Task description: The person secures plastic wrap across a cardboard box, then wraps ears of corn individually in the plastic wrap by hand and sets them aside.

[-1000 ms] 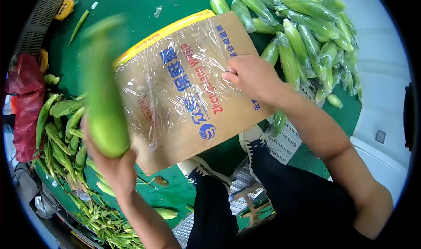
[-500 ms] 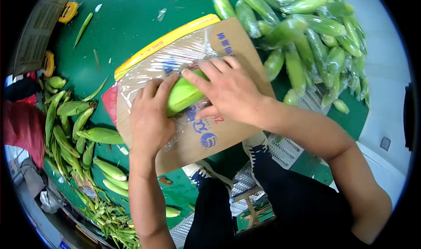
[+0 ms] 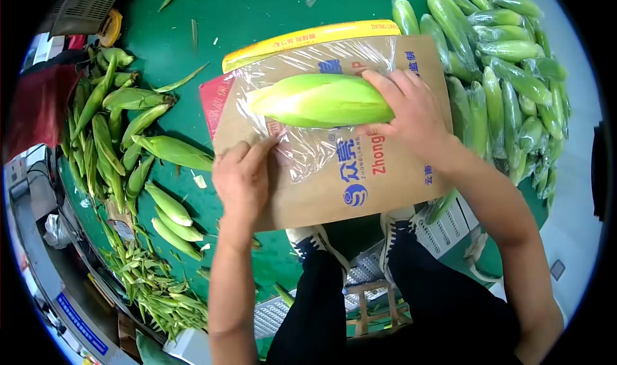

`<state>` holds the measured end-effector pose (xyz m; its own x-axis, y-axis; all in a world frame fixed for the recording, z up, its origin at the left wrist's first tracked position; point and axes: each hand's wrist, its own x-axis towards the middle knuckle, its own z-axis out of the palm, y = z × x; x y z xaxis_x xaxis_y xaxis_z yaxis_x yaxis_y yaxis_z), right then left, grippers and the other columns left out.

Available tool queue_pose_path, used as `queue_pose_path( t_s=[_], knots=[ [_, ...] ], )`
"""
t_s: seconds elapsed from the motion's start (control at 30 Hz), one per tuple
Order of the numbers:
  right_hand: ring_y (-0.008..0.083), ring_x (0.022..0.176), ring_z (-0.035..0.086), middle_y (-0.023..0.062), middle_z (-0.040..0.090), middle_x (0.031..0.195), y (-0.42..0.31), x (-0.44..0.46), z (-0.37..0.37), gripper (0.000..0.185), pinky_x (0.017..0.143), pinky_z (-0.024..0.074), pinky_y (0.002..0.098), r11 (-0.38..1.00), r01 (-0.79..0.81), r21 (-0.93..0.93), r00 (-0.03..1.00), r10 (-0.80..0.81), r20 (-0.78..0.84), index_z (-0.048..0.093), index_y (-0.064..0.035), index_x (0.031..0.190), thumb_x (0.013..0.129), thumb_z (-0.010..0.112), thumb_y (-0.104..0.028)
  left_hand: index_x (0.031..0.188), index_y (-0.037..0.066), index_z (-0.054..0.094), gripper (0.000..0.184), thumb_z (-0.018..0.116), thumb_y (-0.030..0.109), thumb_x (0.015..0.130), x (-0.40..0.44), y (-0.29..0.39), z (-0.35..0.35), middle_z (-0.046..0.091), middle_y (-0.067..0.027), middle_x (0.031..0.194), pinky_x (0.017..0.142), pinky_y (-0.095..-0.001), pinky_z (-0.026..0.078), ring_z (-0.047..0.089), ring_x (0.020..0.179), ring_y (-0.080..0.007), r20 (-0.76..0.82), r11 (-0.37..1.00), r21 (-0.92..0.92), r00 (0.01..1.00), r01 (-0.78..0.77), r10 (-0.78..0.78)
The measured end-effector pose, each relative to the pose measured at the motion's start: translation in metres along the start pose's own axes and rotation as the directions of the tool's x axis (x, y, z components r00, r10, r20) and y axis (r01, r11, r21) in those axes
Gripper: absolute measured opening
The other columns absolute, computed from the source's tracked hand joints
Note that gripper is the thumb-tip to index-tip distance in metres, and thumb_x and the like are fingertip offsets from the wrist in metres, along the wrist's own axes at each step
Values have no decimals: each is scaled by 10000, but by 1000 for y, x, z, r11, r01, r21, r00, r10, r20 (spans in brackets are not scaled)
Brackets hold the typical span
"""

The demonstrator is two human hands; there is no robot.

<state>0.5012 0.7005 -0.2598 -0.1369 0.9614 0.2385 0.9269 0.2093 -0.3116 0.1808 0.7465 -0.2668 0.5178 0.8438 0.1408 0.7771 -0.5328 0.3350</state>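
Observation:
A green ear of corn in its husk (image 3: 321,100) lies crosswise on clear plastic film (image 3: 302,156), which is spread over a printed cardboard sheet (image 3: 398,185). My right hand (image 3: 411,111) grips the right end of the ear, thumb below and fingers above. My left hand (image 3: 243,175) is at the lower left of the film, its fingers bent together on the film's edge, apart from the ear. Behind the cardboard's far edge lies a long yellow box (image 3: 312,38) with red print.
Unwrapped corn ears (image 3: 135,98) are heaped at the left, above a pile of stripped husks (image 3: 151,288). Film-wrapped ears (image 3: 511,50) are piled at the right. A red cloth (image 3: 42,111) hangs at far left. My shoes (image 3: 318,243) show below the cardboard.
The ear, earlier between both hands, now lies level with its left end free. My left hand has moved off it toward the film's lower edge; my right hand holds its right end.

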Motion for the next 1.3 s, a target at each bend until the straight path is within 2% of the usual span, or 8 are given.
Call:
queue_pose_path(
  t_s=[0.2, 0.47, 0.67, 0.83, 0.97, 1.03, 1.2, 1.3],
  knots=[
    [282, 993, 611, 86, 600, 1035, -14, -11, -28, 813, 824, 508, 422, 984, 95, -152, 975, -61, 212, 567, -107, 1395, 716, 854, -452, 1107, 38, 559, 73, 516, 86, 1071, -35, 36, 16, 706, -183, 1188, 958, -396, 492, 660, 1111, -277, -125, 590, -663, 709, 461, -694],
    [363, 1078, 629, 161, 613, 1151, -53, -43, -44, 906, 972, 523, 434, 958, -7, 285, 699, -199, 687, 575, -33, 1384, 716, 830, -590, 1179, 20, 510, 258, 605, -3, 941, -128, 66, 15, 580, -300, 1406, 1166, -618, 351, 490, 1399, -474, -270, 881, -474, 953, -6, -138],
    [357, 1129, 612, 194, 579, 1249, -35, 27, -27, 809, 956, 520, 433, 996, -2, 84, 969, -19, 248, 629, -59, 1320, 750, 794, -609, 1395, 55, 572, 570, 569, 442, 977, 16, 55, -16, 598, -192, 1352, 1108, -549, 394, 543, 1264, -409, 139, 987, 155, 988, 46, -67],
    [339, 1014, 667, 139, 637, 1140, -19, 76, -24, 735, 817, 548, 433, 995, 23, 96, 996, -31, 80, 607, -36, 1249, 797, 777, -590, 1258, 113, 673, 438, 658, 429, 955, 156, 8, -6, 706, -113, 1226, 1043, -517, 454, 642, 1163, -309, -145, 919, 317, 970, 234, -197],
    [336, 1081, 663, 113, 646, 1184, 1, 70, 6, 747, 900, 552, 434, 980, 187, -61, 979, -182, 90, 588, -52, 1310, 725, 884, -409, 1130, 133, 724, 291, 758, 294, 890, 131, 33, -23, 739, -61, 1117, 1166, -501, 349, 669, 1166, -257, -360, 943, 202, 875, -265, 323],
    [339, 1114, 659, 122, 648, 1203, 10, 79, 8, 774, 936, 544, 439, 976, 212, 59, 963, -218, 156, 570, -51, 1351, 707, 905, -319, 1392, 165, 609, 633, 808, 285, 804, 108, 63, -26, 660, -96, 1316, 1230, -531, 267, 609, 1289, -262, 4, 935, 123, 942, -332, 334],
    [419, 1134, 640, 217, 643, 1233, 7, 63, -16, 796, 988, 518, 487, 871, 95, 481, 798, -356, 486, 586, -18, 1319, 756, 836, -522, 1413, 94, 547, 783, 825, 197, 689, 78, 77, -28, 661, -144, 1285, 920, -439, 566, 675, 1114, -305, 198, 888, 260, 921, -378, 334],
    [361, 1143, 644, 160, 639, 1254, -6, 85, -47, 709, 965, 531, 450, 940, -114, 321, 377, -258, 889, 605, -63, 1278, 817, 791, -568, 1310, 77, 577, 682, 811, 166, 675, 79, 90, -40, 698, -149, 1125, 861, -428, 566, 696, 983, -333, 539, 988, -39, 830, -149, 146]
  ],
)
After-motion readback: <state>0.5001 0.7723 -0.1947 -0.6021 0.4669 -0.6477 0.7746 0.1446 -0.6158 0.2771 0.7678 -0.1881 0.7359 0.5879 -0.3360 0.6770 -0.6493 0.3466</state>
